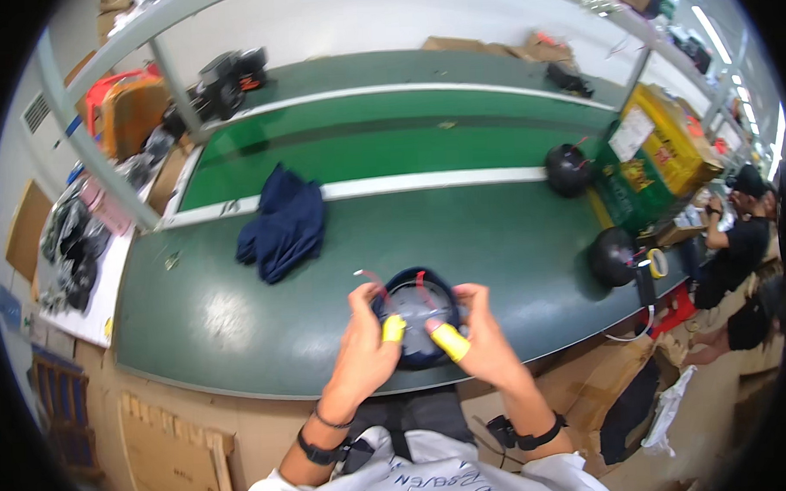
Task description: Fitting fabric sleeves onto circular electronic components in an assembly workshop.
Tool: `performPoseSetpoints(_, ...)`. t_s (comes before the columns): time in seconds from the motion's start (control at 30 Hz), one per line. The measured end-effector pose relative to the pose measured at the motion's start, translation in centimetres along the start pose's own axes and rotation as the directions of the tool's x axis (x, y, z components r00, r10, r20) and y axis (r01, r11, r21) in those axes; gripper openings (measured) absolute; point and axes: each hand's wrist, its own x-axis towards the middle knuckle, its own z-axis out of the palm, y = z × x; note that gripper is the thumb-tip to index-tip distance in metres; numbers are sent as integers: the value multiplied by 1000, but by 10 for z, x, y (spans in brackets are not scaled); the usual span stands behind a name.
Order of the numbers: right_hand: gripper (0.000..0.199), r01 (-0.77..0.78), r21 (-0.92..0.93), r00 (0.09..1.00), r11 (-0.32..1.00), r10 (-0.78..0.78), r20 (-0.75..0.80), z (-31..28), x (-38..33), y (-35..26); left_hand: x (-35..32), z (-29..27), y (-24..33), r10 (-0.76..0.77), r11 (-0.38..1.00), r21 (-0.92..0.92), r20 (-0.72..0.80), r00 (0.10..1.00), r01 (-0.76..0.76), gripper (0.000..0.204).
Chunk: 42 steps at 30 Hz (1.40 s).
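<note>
Between my hands, at the table's near edge, is a round dark shell point(417, 318) with a grey inside and red wires point(421, 288) rising from it. My left hand point(368, 340) grips its left rim, with yellow tape wrapped round the thumb. On the opposite rim my right hand point(480, 338) is closed too, its thumb also taped in yellow and laid over the inner face. Both sets of fingers curl round the outside, partly hidden by the shell. A dark blue cloth point(287, 223) lies crumpled on the green tabletop point(196, 313), beyond my left hand.
Two black round shells point(569, 170) point(614, 257) sit at the right, beside a yellow and green carton point(658, 154). A roll of tape point(658, 263) lies near the right edge. White rails point(425, 183) border a green belt behind the table. Co-workers point(739, 233) sit at far right.
</note>
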Motion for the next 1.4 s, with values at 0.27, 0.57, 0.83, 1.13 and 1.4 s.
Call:
performPoseSetpoints(0.27, 74, 173, -223, 813, 959, -267, -518, -89, 23, 7, 188, 7, -10, 305, 950, -63, -36, 952, -307, 53)
performPoseSetpoints(0.57, 65, -377, -620, 592, 688, -336, -733, -264, 2, 103, 432, 93, -20, 14, 971, 231, -282, 959, 54, 56)
performPoseSetpoints(0.83, 52, -177, -457, 599, 872, -273, -753, -207, -26, 75, 304, 93, 16, 505, 854, 3, -242, 828, -520, 70)
performPoseSetpoints(1.13, 66, -303, 461, 936, 834, 351, -20, 7, -64, 24, 45, 29, -3, 154, 926, -373, 248, 957, -52, 48)
performPoseSetpoints(1.4, 85, 242, -288, 959, 927, -273, -71, 24, -66, 30, 19, -17, -38, 237, 946, -245, 83, 968, -211, 42)
